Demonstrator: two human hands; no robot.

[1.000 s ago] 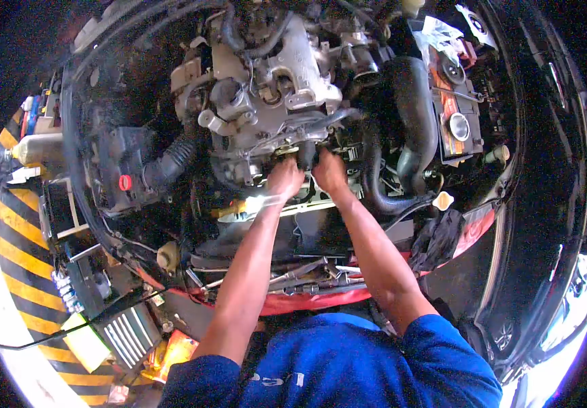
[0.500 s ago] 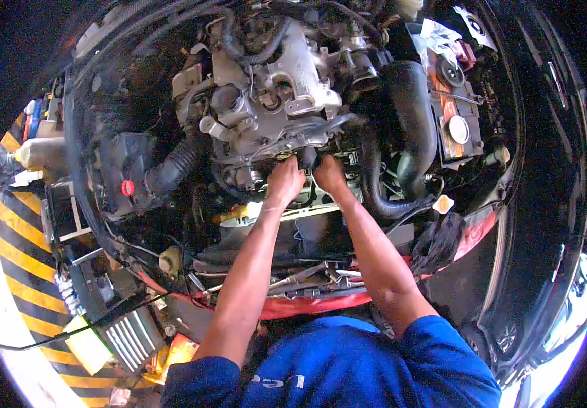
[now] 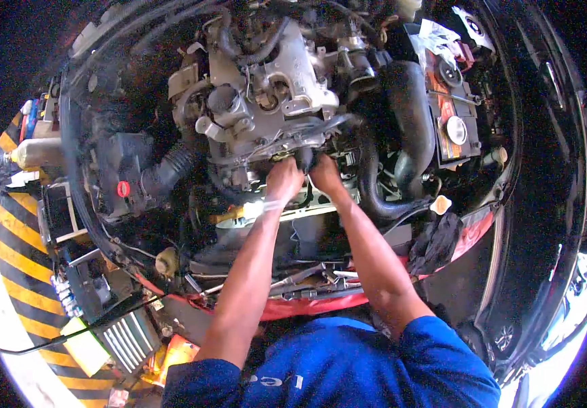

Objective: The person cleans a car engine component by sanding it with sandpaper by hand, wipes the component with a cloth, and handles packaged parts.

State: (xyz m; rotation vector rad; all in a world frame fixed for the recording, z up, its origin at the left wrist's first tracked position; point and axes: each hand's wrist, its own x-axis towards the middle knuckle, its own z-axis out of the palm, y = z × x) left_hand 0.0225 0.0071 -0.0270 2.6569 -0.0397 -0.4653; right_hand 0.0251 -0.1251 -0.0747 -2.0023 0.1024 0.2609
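At the front of the car engine (image 3: pixel 266 129), my left hand (image 3: pixel 285 180) and my right hand (image 3: pixel 326 175) work side by side, low down. Between them a dark rounded part (image 3: pixel 305 158) shows, close against the fingers of both. My left hand is closed, its knuckles upward. The fingers of my right hand are curled in as well, facing the left. What either one grips is hidden beneath the hands. Just above them, hoses and cables (image 3: pixel 307 129) cross the engine's front.
A thick black hose (image 3: pixel 375 170) bends down on the right, near the battery (image 3: pixel 458 146). Several wrenches (image 3: pixel 307 279) lie along the front edge above a red strip (image 3: pixel 293 306). A yellow-ended tool or light (image 3: pixel 232 213) sits left of my forearm. Striped floor (image 3: pixel 25 272) lies further left.
The whole view has shifted slightly to the left. Both hands stay low at the engine's front, still closed, with only a slight movement around the dark part.
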